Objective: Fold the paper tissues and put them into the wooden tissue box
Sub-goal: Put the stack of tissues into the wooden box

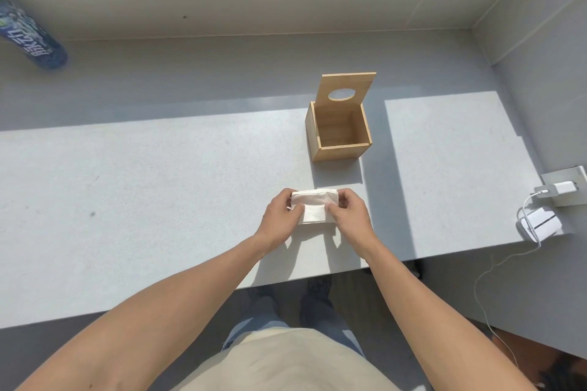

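A small white stack of folded paper tissues (313, 206) lies on the grey table (143, 187) near its front edge. My left hand (281, 220) grips its left end and my right hand (347, 216) grips its right end, thumbs pressing on top. Beyond them stands the wooden tissue box (338, 133), open and empty inside, with its lid (346, 89) tilted up at the back; the lid has an oval hole.
A blue printed bottle (31, 38) lies at the far left. At the right edge sit a white charger plugged into a socket block (562, 187) and a white device (540, 224) with a cable hanging down. A wall stands behind and to the right.
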